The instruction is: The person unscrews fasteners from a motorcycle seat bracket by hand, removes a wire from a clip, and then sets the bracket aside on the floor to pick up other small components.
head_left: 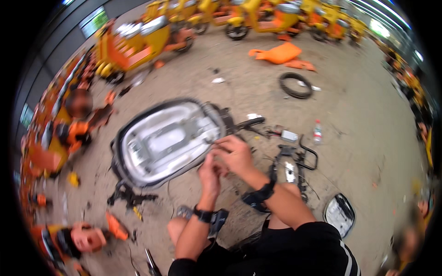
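Seat (163,140): upturned on the floor before you.
Right hand (235,154): your fingers pinch at its rim.
Left hand (210,175): fingers curled together, just beside.

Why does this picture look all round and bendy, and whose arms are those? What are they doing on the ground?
A camera worn on a person's head took it, looking down; its wide lens bends straight edges. The arms are that person's own. The left hand and right hand meet at the edge of an upturned scooter seat, grey inside with a black rim. What the fingers pinch is too small to tell. On the concrete floor lie a tyre, a small bottle and an orange cover. Yellow scooters stand behind.
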A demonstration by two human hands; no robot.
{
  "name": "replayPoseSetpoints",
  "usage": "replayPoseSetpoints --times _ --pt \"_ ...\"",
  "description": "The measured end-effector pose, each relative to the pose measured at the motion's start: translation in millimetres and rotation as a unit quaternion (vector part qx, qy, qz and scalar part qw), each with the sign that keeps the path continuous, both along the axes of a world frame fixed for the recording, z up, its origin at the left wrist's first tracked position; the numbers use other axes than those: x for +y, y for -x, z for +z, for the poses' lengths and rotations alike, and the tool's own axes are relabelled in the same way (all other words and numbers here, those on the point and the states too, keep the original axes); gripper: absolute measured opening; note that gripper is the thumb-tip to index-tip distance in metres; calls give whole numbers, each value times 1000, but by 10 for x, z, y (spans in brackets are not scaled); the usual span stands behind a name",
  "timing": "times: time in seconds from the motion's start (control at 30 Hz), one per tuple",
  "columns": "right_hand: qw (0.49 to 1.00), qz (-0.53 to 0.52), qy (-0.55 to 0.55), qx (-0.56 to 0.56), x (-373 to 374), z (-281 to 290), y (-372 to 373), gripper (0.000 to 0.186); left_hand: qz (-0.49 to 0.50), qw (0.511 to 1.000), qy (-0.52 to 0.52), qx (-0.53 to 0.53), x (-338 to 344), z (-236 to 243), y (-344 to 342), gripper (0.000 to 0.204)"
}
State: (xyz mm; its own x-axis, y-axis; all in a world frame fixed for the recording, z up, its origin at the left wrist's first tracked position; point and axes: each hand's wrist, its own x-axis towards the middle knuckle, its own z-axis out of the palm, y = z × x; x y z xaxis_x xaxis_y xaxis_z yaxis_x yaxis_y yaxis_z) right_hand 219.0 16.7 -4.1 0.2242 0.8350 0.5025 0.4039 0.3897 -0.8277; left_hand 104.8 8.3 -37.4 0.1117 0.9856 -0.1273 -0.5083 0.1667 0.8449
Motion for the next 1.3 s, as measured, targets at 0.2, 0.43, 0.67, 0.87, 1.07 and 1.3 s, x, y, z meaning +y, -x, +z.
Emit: replayPoseSetpoints --times 0.2,0.43,0.67,0.87,1.07,1.3 --pt "995 71 23 -58 -75 58 45 19 120 990 60 45 -78 76 -43 42" --pt "995 73 55 -38 -128 205 4 25 94 994 18 51 -119 238 18 34" --pt "973 145 174 46 3 485 -4 32 74 996 15 42 -167 197 88 31" --pt "957 193 152 -153 723 653 296 31 49 999 12 2 -126 92 73 33" --pt "934 218 101 -265 1257 695 656 28 25 999 15 15 -116 71 110 34" --pt "888 288 156 -323 1494 783 648 25 15 1000 19 13 -145 156 145 34"
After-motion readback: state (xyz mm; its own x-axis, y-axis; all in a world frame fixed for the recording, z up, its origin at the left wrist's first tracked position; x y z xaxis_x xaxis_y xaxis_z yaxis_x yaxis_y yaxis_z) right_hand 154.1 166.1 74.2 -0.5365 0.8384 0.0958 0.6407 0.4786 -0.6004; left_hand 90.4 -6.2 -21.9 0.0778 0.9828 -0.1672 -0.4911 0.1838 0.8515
